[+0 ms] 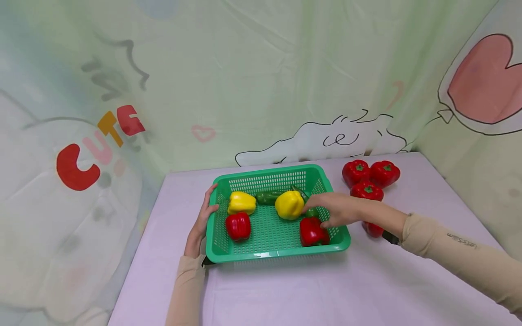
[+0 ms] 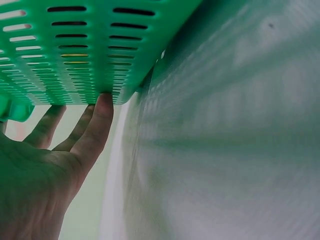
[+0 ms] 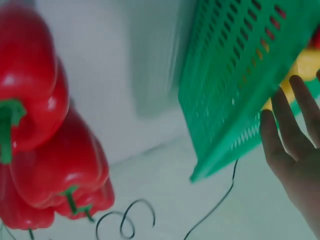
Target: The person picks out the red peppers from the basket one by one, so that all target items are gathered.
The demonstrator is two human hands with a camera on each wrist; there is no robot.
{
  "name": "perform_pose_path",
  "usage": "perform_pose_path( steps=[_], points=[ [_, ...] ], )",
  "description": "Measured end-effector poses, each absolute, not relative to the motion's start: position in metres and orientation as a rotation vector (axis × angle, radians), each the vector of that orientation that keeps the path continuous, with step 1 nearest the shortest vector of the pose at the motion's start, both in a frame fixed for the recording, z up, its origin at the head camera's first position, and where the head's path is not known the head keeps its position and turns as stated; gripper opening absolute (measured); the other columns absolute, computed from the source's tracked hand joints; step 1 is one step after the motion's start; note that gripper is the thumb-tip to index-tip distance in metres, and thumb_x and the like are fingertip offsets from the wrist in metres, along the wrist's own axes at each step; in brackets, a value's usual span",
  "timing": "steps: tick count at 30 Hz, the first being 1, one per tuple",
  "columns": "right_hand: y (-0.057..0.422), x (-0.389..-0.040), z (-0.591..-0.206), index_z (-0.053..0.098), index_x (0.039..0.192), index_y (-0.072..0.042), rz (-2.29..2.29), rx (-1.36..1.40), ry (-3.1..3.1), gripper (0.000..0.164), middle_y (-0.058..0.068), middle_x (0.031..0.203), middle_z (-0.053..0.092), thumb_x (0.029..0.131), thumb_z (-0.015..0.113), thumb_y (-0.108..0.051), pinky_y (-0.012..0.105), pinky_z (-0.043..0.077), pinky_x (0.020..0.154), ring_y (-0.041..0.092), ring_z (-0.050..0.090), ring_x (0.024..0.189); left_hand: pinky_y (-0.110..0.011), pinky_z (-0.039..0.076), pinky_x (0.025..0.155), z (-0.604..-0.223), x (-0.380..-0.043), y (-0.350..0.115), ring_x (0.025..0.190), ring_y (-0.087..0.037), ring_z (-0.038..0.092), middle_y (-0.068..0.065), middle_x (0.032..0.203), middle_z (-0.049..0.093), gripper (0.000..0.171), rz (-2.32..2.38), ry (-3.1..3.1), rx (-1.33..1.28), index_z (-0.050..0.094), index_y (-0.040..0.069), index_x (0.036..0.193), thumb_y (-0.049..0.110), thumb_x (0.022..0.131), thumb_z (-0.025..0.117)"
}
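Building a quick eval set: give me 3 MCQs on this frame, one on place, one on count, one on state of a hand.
1. Where does the left hand rest?
A. on the basket's left wall
B. on a red pepper outside it
C. flat on the table

2. How many yellow peppers lie in the green basket?
A. one
B. two
C. four

3. How is the right hand?
A. closed round a yellow pepper
B. fingers straight, holding nothing
C. gripping the basket rim

Answers:
1 A, its fingers lie against the left wall.
2 B, one yellow pepper left, another yellow pepper mid-basket.
3 B, the right wrist view shows straight, empty fingers.
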State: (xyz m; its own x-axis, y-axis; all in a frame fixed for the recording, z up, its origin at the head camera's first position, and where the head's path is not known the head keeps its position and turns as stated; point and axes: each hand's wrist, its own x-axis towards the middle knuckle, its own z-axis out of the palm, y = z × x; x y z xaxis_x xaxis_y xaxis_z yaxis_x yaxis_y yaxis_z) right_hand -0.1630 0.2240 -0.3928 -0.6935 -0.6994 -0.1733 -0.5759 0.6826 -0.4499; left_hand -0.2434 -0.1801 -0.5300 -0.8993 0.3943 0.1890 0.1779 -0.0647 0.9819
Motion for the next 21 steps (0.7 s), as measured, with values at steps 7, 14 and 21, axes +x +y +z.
perform_pose_path(
  steps=[7,14,21],
  points=[
    [0.208,-0.159,-0.406,0.064,0.127,-0.012,-0.446,-0.937,2.405,0.062,0.004,0.130,0.056,0.069,0.084,0.001,0.042,0.054,0.086,0.029,0.049,0.121,-0.055,0.035,0.103,-0.528,-0.244,-0.181,0.138,-0.041,0.027,-0.016,0.161,0.014,0.066,2.083,2.037,0.644,0.012,0.017,0.158,0.011,0.096,0.037],
    [0.203,-0.157,-0.419,0.059,0.132,-0.013,-0.338,-0.916,2.487,0.073,0.003,0.129,0.055,0.066,0.086,0.001,0.042,0.055,0.082,0.027,0.050,0.117,-0.056,0.035,0.103,-0.530,-0.244,-0.181,0.137,-0.040,0.027,-0.016,0.160,0.015,0.066,2.090,2.037,0.655,0.012,0.016,0.157,0.010,0.096,0.037],
    [0.203,-0.153,-0.428,0.058,0.134,-0.016,-0.325,-0.987,2.522,0.074,0.006,0.131,0.052,0.068,0.089,-0.007,0.041,0.056,0.080,0.029,0.050,0.117,-0.057,0.033,0.105,-0.530,-0.244,-0.181,0.138,-0.041,0.026,-0.017,0.161,0.013,0.066,2.097,2.018,0.666,0.011,0.015,0.157,0.010,0.097,0.037]
  ],
)
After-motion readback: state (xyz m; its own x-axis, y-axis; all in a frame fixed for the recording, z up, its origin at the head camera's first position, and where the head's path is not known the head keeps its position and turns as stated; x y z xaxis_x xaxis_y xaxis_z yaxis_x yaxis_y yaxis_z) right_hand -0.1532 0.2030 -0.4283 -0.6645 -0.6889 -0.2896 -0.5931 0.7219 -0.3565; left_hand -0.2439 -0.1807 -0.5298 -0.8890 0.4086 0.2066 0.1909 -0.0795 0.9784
